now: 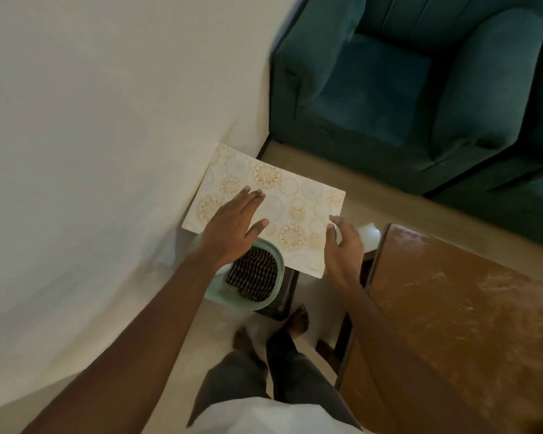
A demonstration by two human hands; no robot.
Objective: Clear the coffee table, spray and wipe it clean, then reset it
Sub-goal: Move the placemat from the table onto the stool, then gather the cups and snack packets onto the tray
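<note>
Fingers (252, 198) of the left hand (229, 233) lie flat over the placemat (295, 189).

The coffee table (470, 308) is brown wood, glossy but streaked (dusty-looking); the armchair (405, 89) is soft teal cloth.

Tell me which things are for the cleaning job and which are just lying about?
For the job: mat, table, cloth, basket.
Just there: sofa, wall, floor.
</note>
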